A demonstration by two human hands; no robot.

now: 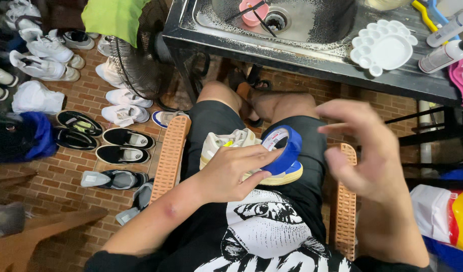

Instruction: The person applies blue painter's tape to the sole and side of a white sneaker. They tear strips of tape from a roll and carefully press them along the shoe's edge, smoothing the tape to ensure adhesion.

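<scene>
Brick floor crowded with shoes (121, 115), left hand (230, 171) fingers gripping blue tape roll (284, 148) over sneaker (226, 143), right hand (365, 151) fingers spread.

Right hand (370, 151): motion-blurred; finger outlines soft, grip state not readable. Right forearm cut off by bottom edge.

Left hand (231, 171): covers the middle of the sneaker (226, 143) on the lap; blue tape roll (284, 148) hides the heel end. Whether the fingers press on the shoe or only on the roll: cannot tell.

Sink (312, 25): upper part cut off by top edge. Pink cup (252, 12) inside also cropped.

Spray bottles (445, 43): cut by right edge; labels too small to read.

Coloured bag (450, 216): clipped at right edge, contents not visible.

Left edge: dark blurred items, type unclear.
</scene>
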